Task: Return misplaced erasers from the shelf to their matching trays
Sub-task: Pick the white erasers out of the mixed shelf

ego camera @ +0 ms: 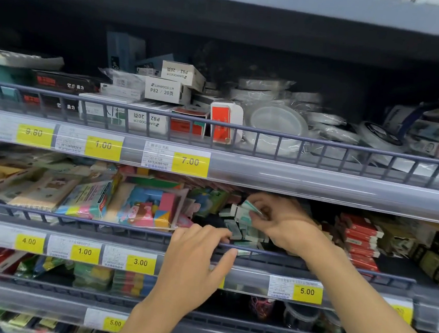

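Grey wire guard rail (pixel 73 220) is running along the front lip of the middle shelf, nearest the camera. Left hand (pixel 198 258) is resting on this rail, fingers loosely curled over the top wire, thumb lying under it; it is bracing, not carrying anything.

Just behind the rail, a loose pile of small white-and-teal sleeved block erasers (pixel 241 231) is lying in the shelf's dark central bay, jumbled at several angles rather than stacked.

Right hand (pixel 280 220) is reaching over the rail into that bay. Thumb and forefingers are pinching one small white-and-teal eraser (pixel 247 209), lifted just above the pile and tilted.

Handling judgement: eraser looks light and fairly stiff, with a paper sleeve that may slide on the rubber core. Best hold is likely across the two broad faces at mid-length, so sleeve and core are clamped together. Fragility seems low; the main risk is knocking neighbours off the pile.

Left of the bay, colourful plastic-wrapped eraser packs (pixel 139 204) are leaning against the rail; right of it, red-and-white small boxes (pixel 358 241) are stacked in a row.

Farther up, yellow price labels (pixel 190 162) are fronting the upper shelf. Which tray matches: cannot tell.
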A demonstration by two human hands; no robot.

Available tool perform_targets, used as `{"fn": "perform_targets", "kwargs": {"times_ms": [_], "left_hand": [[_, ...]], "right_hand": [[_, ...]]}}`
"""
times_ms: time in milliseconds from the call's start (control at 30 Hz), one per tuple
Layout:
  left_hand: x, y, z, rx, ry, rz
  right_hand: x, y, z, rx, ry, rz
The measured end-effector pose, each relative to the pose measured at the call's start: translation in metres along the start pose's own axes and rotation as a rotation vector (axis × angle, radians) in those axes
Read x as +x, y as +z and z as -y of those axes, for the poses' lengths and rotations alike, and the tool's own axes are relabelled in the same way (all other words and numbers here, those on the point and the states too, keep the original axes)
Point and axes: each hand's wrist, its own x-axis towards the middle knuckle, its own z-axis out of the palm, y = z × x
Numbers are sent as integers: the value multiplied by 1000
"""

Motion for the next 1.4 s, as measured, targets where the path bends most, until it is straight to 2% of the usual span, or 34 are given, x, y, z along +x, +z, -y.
{"fn": "perform_targets", "kwargs": {"times_ms": [67, 133, 300, 367, 433, 567, 600, 667, 733, 800, 900, 1033, 1200, 1400], "left_hand": [[2, -2, -8, -133, -114, -21], [6, -5, -15, -274, -237, -29], [23, -16, -35, -672, -438, -16], [27, -18, -36, -799, -457, -32], [28, -18, -32, -838, -442, -49], [28, -21, -23, -816, -414, -109], [28, -21, -22, -823, -421, -123], [27, -24, -20, -932, -460, -125], [27, -27, -15, -987, -487, -113], [25, -28, -10, -966, -487, -105], [22, -29, -4, -982, -515, -89], [20, -27, -1, -1038, -579, -42], [22, -26, -3, -1054, -607, -45], [21, -30, -6, -1116, -652, -62]], "right_hand": [[-13, 0, 1, 351, 10, -94], [-29, 0, 7, 560, -40, -136], [-52, 12, 33, 833, -191, -95], [-57, 19, 42, 842, -228, -95], [-59, 24, 47, 767, -263, -115], [-59, 20, 46, 375, -378, -215], [-57, 18, 44, 333, -381, -242], [-46, 12, 34, 294, -273, -267], [-31, 3, 19, 145, -106, -201], [-18, -1, 5, -47, 21, -27], [-6, 4, -1, -263, 49, 150], [-2, 5, 6, -317, 54, 211], [4, 14, 27, -502, 71, 178], [0, 15, 40, -336, 209, 80]]}}
